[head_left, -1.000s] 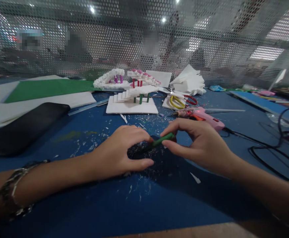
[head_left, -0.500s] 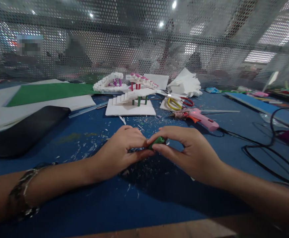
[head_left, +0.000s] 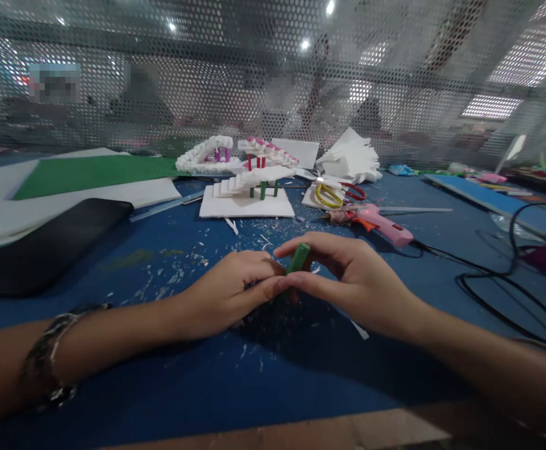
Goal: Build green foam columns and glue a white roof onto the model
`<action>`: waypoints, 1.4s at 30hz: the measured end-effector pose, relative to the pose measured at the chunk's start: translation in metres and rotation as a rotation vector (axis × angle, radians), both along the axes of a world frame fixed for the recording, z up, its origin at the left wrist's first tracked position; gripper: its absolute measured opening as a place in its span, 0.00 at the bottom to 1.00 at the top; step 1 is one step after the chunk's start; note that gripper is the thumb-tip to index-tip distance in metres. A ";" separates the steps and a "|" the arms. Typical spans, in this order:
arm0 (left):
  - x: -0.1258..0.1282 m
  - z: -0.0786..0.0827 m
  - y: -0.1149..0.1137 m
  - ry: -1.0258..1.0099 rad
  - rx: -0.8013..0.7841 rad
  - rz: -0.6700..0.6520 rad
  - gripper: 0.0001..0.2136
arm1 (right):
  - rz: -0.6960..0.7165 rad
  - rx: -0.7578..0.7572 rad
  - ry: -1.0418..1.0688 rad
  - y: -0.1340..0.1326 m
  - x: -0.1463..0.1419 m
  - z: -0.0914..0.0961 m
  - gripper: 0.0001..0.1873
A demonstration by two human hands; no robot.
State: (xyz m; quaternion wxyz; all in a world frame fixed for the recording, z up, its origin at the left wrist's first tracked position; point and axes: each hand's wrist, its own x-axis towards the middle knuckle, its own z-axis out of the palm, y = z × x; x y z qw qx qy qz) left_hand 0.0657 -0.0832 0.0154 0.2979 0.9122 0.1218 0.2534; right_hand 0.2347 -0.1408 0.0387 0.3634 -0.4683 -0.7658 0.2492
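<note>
Between my fingertips is a small green roll (head_left: 298, 259), standing tilted with its top end leaning right; it looks like rolled foam sheet or paper. My left hand (head_left: 235, 284) pinches its lower end with thumb and fingers. Around its side curve the thumb and index finger of my right hand (head_left: 357, 278). Its bottom is hidden behind my fingers. Just beyond sits a white staircase model (head_left: 247, 199) on green posts, fixed to a flat white base.
A pink glue gun (head_left: 380, 224) lies at right, its black cable (head_left: 470, 281) looping beside my right forearm. Scissors (head_left: 329, 195), white sheets (head_left: 350, 156) and two more models (head_left: 207, 155) sit behind. At left are a black phone-like slab (head_left: 52, 247) and a green sheet (head_left: 94, 175).
The green roll has turned from lying nearly flat to a steeper, more upright tilt. My left hand has dropped slightly, and the right hand's fingers have opened a little around it.
</note>
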 end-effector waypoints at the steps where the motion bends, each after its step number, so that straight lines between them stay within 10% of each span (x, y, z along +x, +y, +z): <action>1: 0.000 0.000 0.000 0.013 -0.022 0.004 0.12 | 0.007 -0.021 0.010 0.000 0.000 0.000 0.08; 25: 0.000 0.000 0.000 0.219 -0.307 -0.087 0.08 | -0.001 -0.196 0.178 -0.001 -0.005 0.000 0.06; 42: -0.002 0.006 -0.001 0.310 -0.226 -0.045 0.08 | -0.125 -0.177 0.236 0.002 0.001 0.006 0.05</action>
